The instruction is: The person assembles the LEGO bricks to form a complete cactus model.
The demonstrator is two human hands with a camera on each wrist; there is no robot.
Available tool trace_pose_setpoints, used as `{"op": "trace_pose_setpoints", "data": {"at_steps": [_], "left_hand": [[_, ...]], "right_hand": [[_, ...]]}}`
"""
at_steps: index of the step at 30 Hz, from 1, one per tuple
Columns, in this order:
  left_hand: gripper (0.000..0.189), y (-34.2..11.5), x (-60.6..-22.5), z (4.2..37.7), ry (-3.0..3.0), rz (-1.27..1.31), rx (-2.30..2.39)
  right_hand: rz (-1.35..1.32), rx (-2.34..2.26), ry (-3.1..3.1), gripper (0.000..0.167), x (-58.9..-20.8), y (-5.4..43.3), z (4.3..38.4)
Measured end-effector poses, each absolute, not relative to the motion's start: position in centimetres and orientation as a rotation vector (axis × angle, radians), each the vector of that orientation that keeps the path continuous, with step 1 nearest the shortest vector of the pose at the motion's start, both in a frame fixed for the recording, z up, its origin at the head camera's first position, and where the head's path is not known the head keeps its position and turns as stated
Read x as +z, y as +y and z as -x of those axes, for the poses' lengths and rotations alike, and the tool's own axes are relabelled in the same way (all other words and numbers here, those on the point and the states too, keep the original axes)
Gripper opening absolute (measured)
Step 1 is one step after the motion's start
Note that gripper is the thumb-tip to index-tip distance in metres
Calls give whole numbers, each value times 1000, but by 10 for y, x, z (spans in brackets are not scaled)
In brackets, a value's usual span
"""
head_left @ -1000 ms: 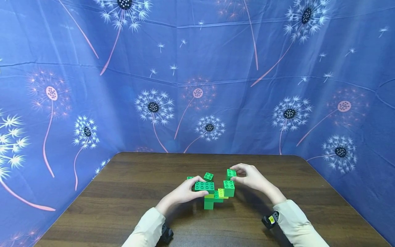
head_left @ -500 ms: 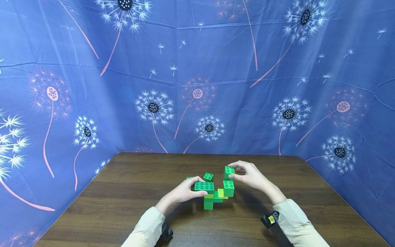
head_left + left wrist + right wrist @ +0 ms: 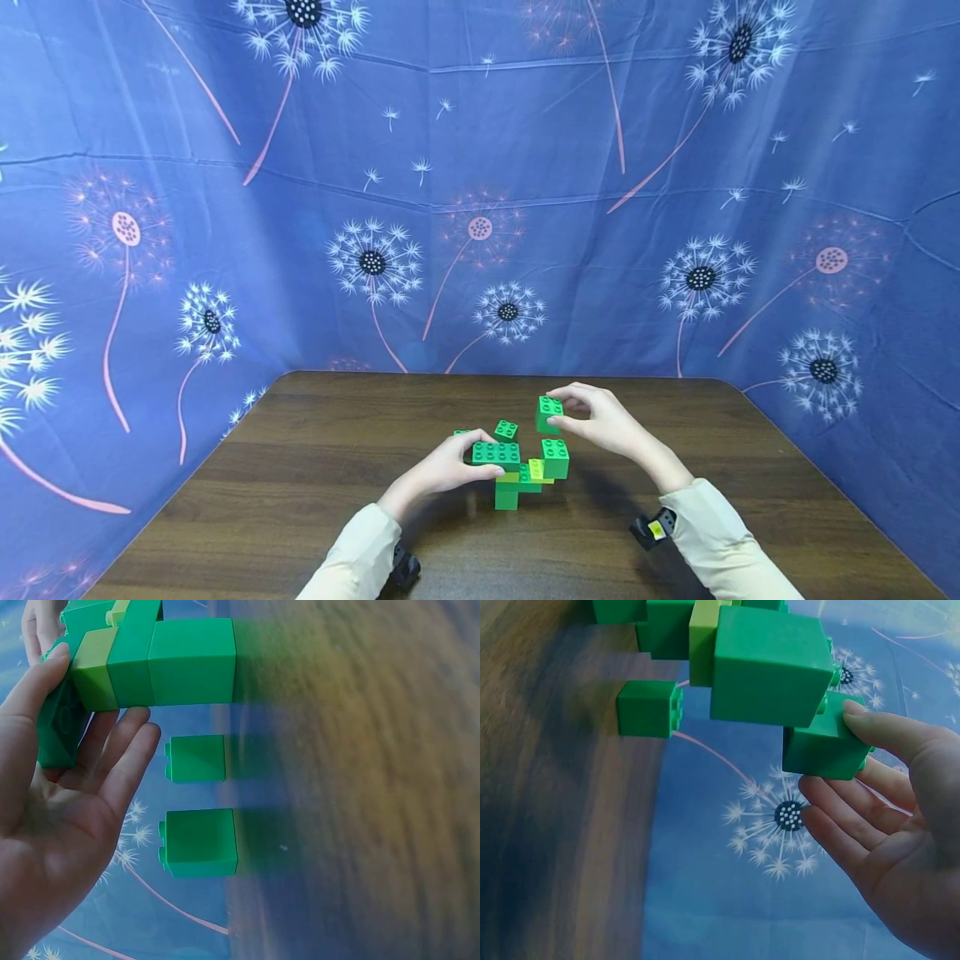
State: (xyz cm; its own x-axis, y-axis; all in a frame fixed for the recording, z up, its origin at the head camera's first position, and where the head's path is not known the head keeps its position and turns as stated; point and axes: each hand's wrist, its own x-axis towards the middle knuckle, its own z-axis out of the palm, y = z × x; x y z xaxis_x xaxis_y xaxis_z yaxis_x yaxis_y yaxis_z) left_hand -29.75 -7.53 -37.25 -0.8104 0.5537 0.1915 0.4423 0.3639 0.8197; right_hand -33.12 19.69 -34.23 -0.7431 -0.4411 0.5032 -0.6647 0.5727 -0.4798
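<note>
A brick build stands on the table, with a green base brick (image 3: 506, 500), thin lime pieces (image 3: 536, 469) and a tall green brick (image 3: 556, 460) on its right arm. My left hand (image 3: 444, 467) grips the long dark green brick (image 3: 496, 455) on top, thumb in front and fingers behind; the left wrist view shows this brick (image 3: 58, 727) between thumb and fingers. Behind the build, my right hand (image 3: 609, 423) pinches a green two-by-two brick (image 3: 549, 415) in the air, studs up. In the right wrist view the tall brick (image 3: 769, 666) partly covers that pinched brick (image 3: 821, 754).
A loose green brick (image 3: 506, 430) sits on the wooden table (image 3: 337, 417) behind the build. Another loose brick (image 3: 462, 432) is mostly hidden behind the left hand. A blue cloth (image 3: 480, 167) with dandelions hangs beyond the table's far edge.
My right hand has carried the pinched brick left and slightly up, from behind the right of the tall brick to above it. The left hand and the build have stayed in place.
</note>
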Motion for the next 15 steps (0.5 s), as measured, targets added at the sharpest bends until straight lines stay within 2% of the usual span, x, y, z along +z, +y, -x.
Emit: {"op": "trace_pose_setpoints", "data": {"at_steps": [9,15], "left_hand": [[27,-75,-401,319,2512,-911,1453],[29,-76,-404,323,2513,-923,1437]], "right_hand": [[-969,953,-2458,34,-336,187,326],[-981,966,-2483,36,-334,183,322]]}}
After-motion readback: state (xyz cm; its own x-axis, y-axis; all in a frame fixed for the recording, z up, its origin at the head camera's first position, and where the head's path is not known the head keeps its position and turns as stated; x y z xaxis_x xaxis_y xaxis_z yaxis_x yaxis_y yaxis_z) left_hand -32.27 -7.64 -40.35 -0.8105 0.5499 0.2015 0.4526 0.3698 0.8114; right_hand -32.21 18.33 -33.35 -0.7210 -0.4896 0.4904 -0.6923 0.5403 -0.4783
